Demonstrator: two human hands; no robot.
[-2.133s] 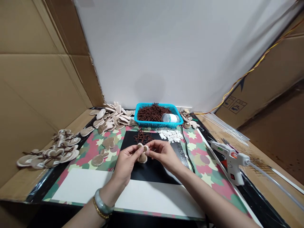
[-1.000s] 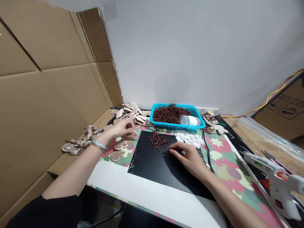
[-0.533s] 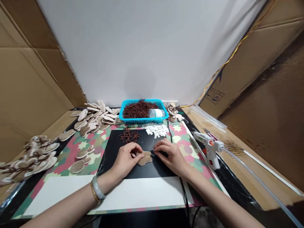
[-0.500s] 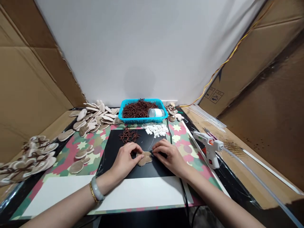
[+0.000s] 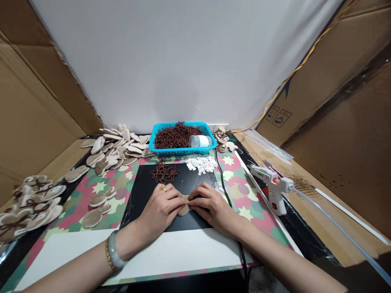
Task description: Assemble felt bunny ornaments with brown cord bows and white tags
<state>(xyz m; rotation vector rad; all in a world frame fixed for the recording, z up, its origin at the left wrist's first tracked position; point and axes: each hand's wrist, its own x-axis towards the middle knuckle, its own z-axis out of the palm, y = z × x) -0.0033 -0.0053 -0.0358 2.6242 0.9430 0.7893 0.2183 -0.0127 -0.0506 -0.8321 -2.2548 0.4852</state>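
Between my two hands a small tan plush piece (image 5: 183, 210) lies on the black mat (image 5: 143, 191), mostly covered by fingers. My left hand (image 5: 163, 205) pinches its left side, fingers closed. My right hand (image 5: 210, 203) has thumb and fingertips pressed together on its right side; whether something small sits in that pinch is hidden. Just beyond, a small heap of brown cord bows (image 5: 164, 171) rests on the mat. White printed tags (image 5: 200, 163) are piled at the mat's far edge. Several loose plush pieces (image 5: 92, 218) lie left of the mat.
A blue basket (image 5: 180, 152) holds many brown bows and a clear jar (image 5: 200, 141). A white hot glue gun (image 5: 271, 185) stands at right, its glue stick trailing back. Plush shapes (image 5: 119, 146) are heaped at back left, bow-tied ones (image 5: 36, 203) at left. A black cable (image 5: 224, 183) crosses the table.
My right hand has moved left onto the plush piece, and both hands now meet over it. More of the piece is covered. The camera view has shifted slightly.
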